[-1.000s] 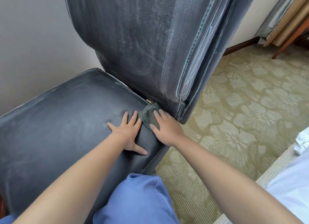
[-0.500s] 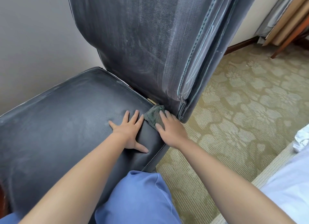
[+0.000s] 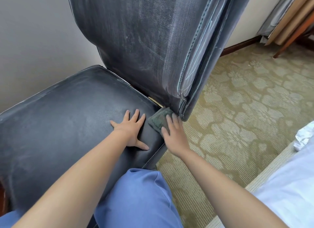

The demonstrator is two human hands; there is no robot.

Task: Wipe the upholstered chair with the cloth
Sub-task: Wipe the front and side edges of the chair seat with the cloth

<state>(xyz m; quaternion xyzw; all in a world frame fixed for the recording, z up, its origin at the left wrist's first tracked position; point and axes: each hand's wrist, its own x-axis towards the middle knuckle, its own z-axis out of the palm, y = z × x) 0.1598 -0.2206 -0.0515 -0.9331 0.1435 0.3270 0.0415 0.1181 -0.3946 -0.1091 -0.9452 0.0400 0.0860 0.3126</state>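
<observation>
Wiping has moved: right hand [image 3: 173, 134] slid the cloth [image 3: 158, 119] along the chair [image 3: 68, 112] seat into the rear corner, against the backrest base, fingers flat on it. Left hand [image 3: 130, 127] unmoved, fingers spread, bracing the seat. Backrest looks streaky, likely still pending. Patterned carpet [image 3: 246, 100] beside chair, wall [image 3: 34, 40] behind.

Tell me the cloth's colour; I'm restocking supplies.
Dark grey-green cloth, seen in the head view.

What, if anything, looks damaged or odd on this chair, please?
The backrest is streaked with pale, worn-looking scuffs, and a light strip shows in the gap where it meets the seat, beside the cloth. Whether dust or wear, I cannot tell.
</observation>
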